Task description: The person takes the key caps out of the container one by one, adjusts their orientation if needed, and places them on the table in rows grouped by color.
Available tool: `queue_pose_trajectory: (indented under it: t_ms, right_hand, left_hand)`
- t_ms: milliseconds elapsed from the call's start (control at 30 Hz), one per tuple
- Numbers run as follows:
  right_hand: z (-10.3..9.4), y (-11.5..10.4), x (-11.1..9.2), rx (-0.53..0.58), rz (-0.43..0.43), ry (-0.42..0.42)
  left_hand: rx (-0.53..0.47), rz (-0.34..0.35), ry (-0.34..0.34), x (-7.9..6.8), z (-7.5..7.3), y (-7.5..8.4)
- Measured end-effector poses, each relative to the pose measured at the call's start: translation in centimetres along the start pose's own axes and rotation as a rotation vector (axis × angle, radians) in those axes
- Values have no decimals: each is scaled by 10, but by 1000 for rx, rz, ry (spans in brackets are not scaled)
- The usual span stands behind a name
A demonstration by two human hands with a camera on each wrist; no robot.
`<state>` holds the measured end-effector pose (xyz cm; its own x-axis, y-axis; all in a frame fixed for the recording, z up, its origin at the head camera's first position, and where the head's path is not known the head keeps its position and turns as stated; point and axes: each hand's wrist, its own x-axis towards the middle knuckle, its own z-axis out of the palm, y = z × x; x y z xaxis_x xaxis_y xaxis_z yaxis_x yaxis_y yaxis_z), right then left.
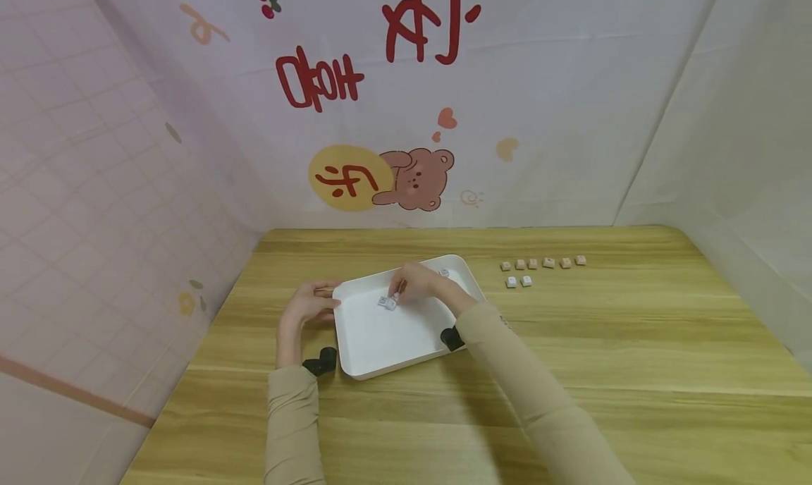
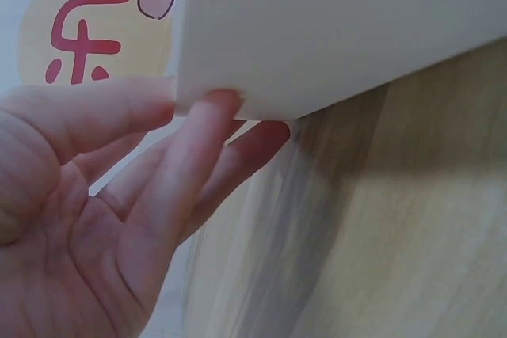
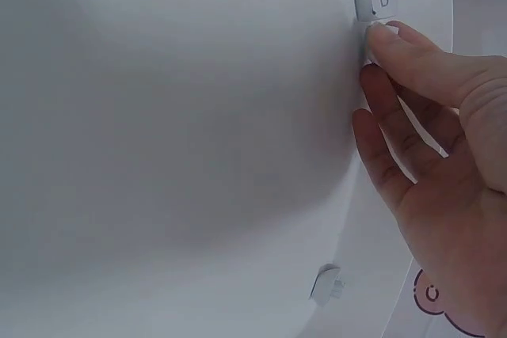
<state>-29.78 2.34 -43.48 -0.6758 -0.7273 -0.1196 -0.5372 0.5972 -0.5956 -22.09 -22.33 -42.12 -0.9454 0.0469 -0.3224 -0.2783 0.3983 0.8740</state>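
Note:
A white shallow tray (image 1: 374, 351) stands on the wooden table, turned slightly. My left hand (image 1: 309, 305) holds its left edge near the far corner; in the left wrist view the fingertips (image 2: 224, 102) lie against the tray's outer wall (image 2: 317, 29). My right hand (image 1: 419, 282) reaches into the tray, and its thumb and forefinger pinch a small white keycap (image 3: 371, 47), mostly hidden by them. Right beside that one is a keycap marked D (image 3: 382, 1). Another loose keycap (image 1: 444, 272) lies by the tray's far right corner.
Right of the tray, several keycaps (image 1: 533, 264) form a row on the table, with two white keycaps (image 1: 519, 282) in front. Black wrist cameras (image 1: 323, 361) sit on both wrists. A printed cloth wall (image 1: 539, 118) closes off the back.

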Motion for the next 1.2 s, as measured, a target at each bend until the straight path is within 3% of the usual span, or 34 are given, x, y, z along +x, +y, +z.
queue_pose_trajectory:
  t_ms: [300, 533, 833, 1200]
  right_hand:
    - [-12, 3, -8, 81, 87, 31]
    - [-25, 15, -22, 317, 26, 51]
    - [-40, 25, -46, 524, -5, 63]
    - [-53, 39, -76, 630, -13, 163]
  left_hand:
    - [5, 4, 6, 0, -1, 0]
    - [2, -1, 5, -1, 0, 1]
    - [-3, -4, 4, 0, 0, 0]
    - [-14, 0, 2, -1, 0, 0]
